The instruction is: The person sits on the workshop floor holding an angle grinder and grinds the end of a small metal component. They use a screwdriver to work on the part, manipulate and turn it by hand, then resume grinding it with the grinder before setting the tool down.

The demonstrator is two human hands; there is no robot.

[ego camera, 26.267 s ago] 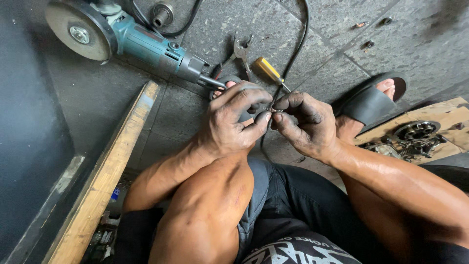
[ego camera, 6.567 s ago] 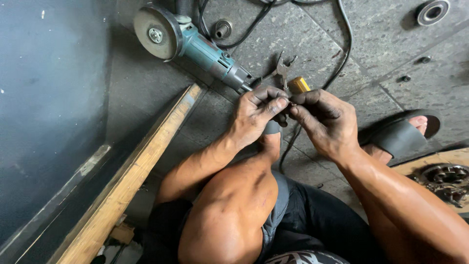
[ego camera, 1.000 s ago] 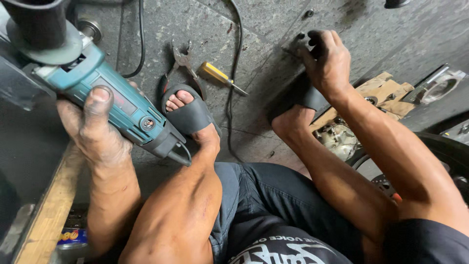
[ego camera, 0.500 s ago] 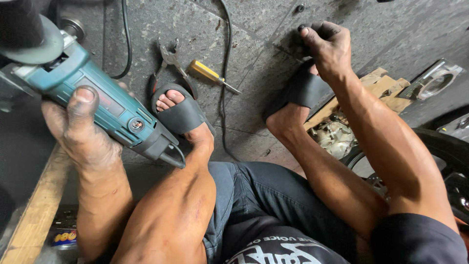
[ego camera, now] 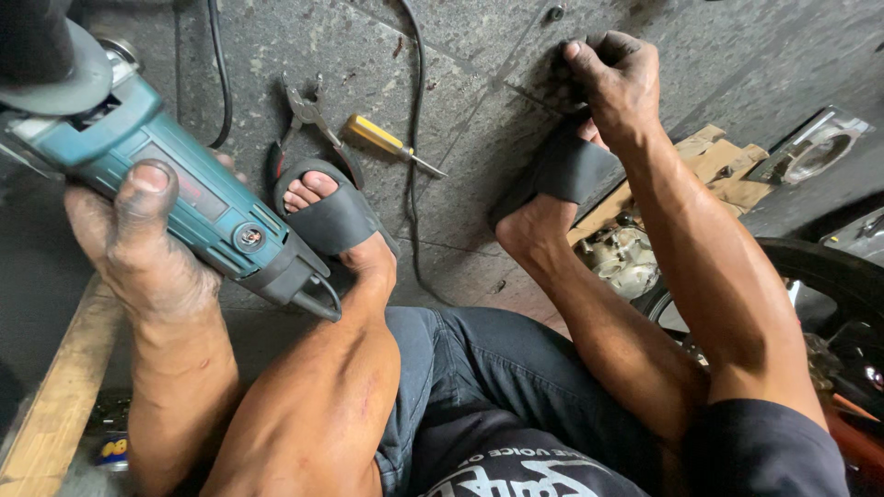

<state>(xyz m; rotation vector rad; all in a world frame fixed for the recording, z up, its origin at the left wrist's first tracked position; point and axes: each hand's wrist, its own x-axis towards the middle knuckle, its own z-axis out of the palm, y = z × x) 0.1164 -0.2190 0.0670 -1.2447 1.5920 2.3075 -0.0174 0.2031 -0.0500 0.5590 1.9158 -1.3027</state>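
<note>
Grey concrete floor (ego camera: pixel 737 55) here, pretty grimy, with stuff scattered all over it. The person sits low with both knees up, black sandals on both feet.

The left hand (ego camera: pixel 147 248) is wrapped tight around the body of a teal angle grinder (ego camera: pixel 184 202), thumb laid across the top, fingers curled under it. The grinder is lifted off the floor at the left edge of view, its black guard up in the top corner and its cord end pointing down toward the left knee.

The right hand (ego camera: pixel 612 78) is stretched out past the right foot, fingers closed on a small dark metal piece (ego camera: pixel 552 92) pressed down against the floor. Can't really make out what that piece is, it's mostly hidden under the hand.

Between the feet, lying on the floor: a pair of pliers (ego camera: pixel 308 120) and a yellow-handled screwdriver (ego camera: pixel 391 145) just beside it, with a black cable (ego camera: pixel 414 184) running past them. A wooden plank (ego camera: pixel 55 405) runs along the lower left. Off to the right there's some cardboard (ego camera: pixel 718 166) with greasy engine parts (ego camera: pixel 622 258) near it, and a black tyre (ego camera: pixel 829 276).
</note>
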